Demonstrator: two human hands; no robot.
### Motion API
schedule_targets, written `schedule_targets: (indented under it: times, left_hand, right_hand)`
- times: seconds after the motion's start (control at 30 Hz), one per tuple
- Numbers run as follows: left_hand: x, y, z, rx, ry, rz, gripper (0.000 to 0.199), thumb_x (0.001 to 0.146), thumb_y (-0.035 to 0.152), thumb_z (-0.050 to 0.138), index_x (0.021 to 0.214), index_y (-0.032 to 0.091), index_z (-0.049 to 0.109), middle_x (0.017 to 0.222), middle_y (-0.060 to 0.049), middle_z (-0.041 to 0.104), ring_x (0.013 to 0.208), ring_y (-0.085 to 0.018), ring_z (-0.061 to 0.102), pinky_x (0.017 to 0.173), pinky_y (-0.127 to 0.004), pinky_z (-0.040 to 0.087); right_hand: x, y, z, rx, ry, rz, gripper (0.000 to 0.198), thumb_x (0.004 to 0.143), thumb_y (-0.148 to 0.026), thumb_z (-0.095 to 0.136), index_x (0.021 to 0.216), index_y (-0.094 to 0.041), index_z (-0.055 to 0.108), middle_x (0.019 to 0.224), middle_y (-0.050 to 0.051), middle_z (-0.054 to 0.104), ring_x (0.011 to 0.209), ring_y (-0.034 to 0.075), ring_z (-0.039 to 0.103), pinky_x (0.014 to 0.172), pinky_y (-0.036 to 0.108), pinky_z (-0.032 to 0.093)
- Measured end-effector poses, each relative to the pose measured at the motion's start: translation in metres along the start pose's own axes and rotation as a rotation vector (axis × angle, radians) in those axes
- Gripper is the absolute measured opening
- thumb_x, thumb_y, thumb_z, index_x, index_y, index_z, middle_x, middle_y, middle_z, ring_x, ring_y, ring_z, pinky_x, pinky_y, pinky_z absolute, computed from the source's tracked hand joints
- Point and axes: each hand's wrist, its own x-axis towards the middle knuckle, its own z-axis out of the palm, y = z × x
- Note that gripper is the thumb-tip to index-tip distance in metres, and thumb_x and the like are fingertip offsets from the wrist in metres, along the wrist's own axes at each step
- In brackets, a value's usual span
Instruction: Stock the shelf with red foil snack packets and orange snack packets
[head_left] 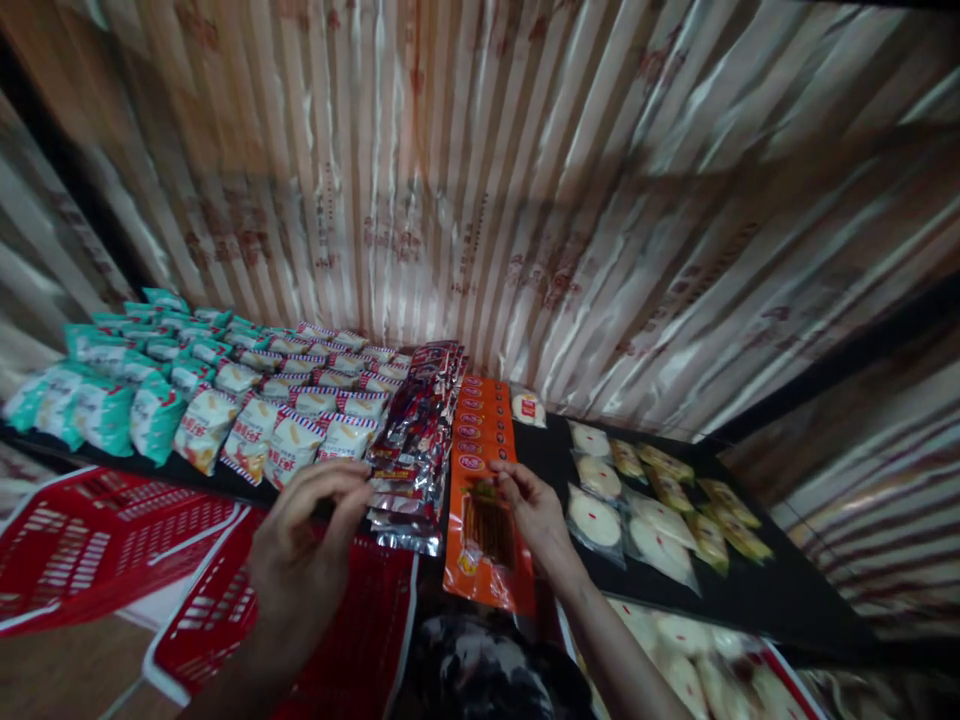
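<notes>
Orange packets [480, 530] lie overlapped in a column on the black counter [795, 590], the front one showing brown contents through a clear window. Over it is the right hand [536, 510], fingers bent and thumb close to them; whether they pinch the packet or merely rest there, I cannot tell. The left hand [304, 565] curves just beside the dark red and silver packets [420, 430], thumb and forefinger nearly meeting; a grasp cannot be made out there either. Further left stand rows of white snack bags [296, 440], then teal bags [105, 410]. To the right lie clear packs of white rounds [595, 515] and yellow packets [709, 535]. Red baskets [127, 520] sit below the counter, and pleated, printed sheeting [450, 180] hangs behind.
</notes>
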Motion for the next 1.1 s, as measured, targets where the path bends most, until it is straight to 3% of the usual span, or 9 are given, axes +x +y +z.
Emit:
schedule_targets:
  times: [0.1, 0.17, 0.27, 0.37, 0.5, 0.6, 0.7, 0.87, 1.1]
  left_hand:
    - [0.008, -0.031, 0.023, 0.154, -0.093, 0.054, 0.026, 0.091, 0.026, 0.043, 0.079, 0.021, 0.066, 0.102, -0.005, 0.067, 0.108, -0.023, 0.057, 0.094, -0.044, 0.048]
    - [0.006, -0.049, 0.038, 0.328, -0.109, 0.029, 0.023, 0.09, 0.028, 0.045, 0.088, 0.019, 0.067, 0.125, -0.01, 0.057, 0.127, -0.031, 0.041, 0.101, -0.053, 0.04]
    - [-0.005, -0.066, 0.055, 0.402, -0.137, 0.058, 0.029, 0.086, 0.025, 0.049, 0.111, 0.013, 0.058, 0.127, -0.015, 0.054, 0.128, -0.031, 0.041, 0.101, -0.049, 0.042]
    - [-0.013, -0.071, 0.065, 0.409, -0.196, 0.08, 0.044, 0.086, 0.017, 0.045, 0.129, 0.012, 0.043, 0.127, -0.013, 0.056, 0.127, -0.026, 0.043, 0.101, -0.043, 0.045]
    - [-0.016, -0.075, 0.074, 0.424, -0.267, 0.112, 0.041, 0.086, 0.013, 0.041, 0.127, 0.017, 0.048, 0.129, -0.011, 0.054, 0.125, -0.024, 0.046, 0.101, -0.042, 0.046]
    - [-0.017, -0.08, 0.081, 0.411, -0.258, 0.116, 0.034, 0.086, 0.012, 0.04, 0.116, 0.018, 0.057, 0.129, -0.013, 0.053, 0.122, -0.024, 0.049, 0.098, -0.042, 0.048]
    - [-0.02, -0.087, 0.088, 0.401, -0.216, 0.089, 0.036, 0.087, 0.012, 0.039, 0.119, 0.015, 0.054, 0.129, -0.014, 0.054, 0.12, -0.024, 0.051, 0.096, -0.042, 0.05]
    - [-0.022, -0.094, 0.097, 0.407, -0.187, 0.117, 0.04, 0.088, 0.01, 0.033, 0.124, 0.011, 0.05, 0.123, -0.014, 0.059, 0.118, -0.022, 0.053, 0.097, -0.04, 0.049]
    - [-0.011, -0.083, 0.09, 0.39, -0.22, 0.207, 0.038, 0.087, 0.01, 0.035, 0.119, 0.012, 0.056, 0.12, -0.011, 0.062, 0.115, -0.021, 0.055, 0.097, -0.037, 0.049]
  right_hand:
    - [0.019, -0.025, 0.025, -0.02, -0.049, -0.121, 0.04, 0.074, -0.055, 0.055, 0.092, -0.02, 0.064, 0.082, 0.005, 0.07, 0.071, 0.019, 0.065, 0.068, 0.033, 0.053]
    - [0.031, -0.038, 0.043, 0.001, -0.108, -0.161, 0.038, 0.077, -0.051, 0.051, 0.097, -0.02, 0.062, 0.082, 0.004, 0.069, 0.066, 0.017, 0.064, 0.061, 0.03, 0.052]
    - [0.047, -0.054, 0.069, -0.011, -0.197, -0.182, 0.037, 0.08, -0.045, 0.048, 0.105, -0.02, 0.059, 0.077, 0.003, 0.068, 0.058, 0.016, 0.063, 0.053, 0.027, 0.05]
    - [0.06, -0.066, 0.09, -0.154, -0.214, -0.254, 0.037, 0.082, -0.041, 0.045, 0.109, -0.021, 0.061, 0.077, 0.002, 0.069, 0.058, 0.017, 0.064, 0.052, 0.028, 0.051]
    - [0.075, -0.079, 0.11, -0.412, -0.19, -0.389, 0.036, 0.085, -0.035, 0.042, 0.111, -0.021, 0.063, 0.083, 0.003, 0.071, 0.066, 0.018, 0.067, 0.064, 0.03, 0.052]
    - [0.081, -0.086, 0.119, -0.539, -0.235, -0.404, 0.036, 0.086, -0.031, 0.041, 0.112, -0.02, 0.064, 0.08, 0.004, 0.072, 0.07, 0.019, 0.068, 0.07, 0.031, 0.052]
    - [0.084, -0.087, 0.125, -0.578, -0.258, -0.408, 0.035, 0.086, -0.029, 0.043, 0.113, -0.02, 0.063, 0.078, 0.003, 0.072, 0.075, 0.019, 0.068, 0.072, 0.029, 0.051]
    - [0.086, -0.085, 0.129, -0.6, -0.214, -0.473, 0.034, 0.085, -0.028, 0.046, 0.115, -0.021, 0.062, 0.096, 0.005, 0.072, 0.086, 0.02, 0.067, 0.079, 0.03, 0.051]
    - [0.088, -0.077, 0.124, -0.562, -0.17, -0.435, 0.029, 0.086, -0.029, 0.043, 0.094, -0.019, 0.069, 0.093, 0.007, 0.072, 0.086, 0.021, 0.067, 0.08, 0.032, 0.049]
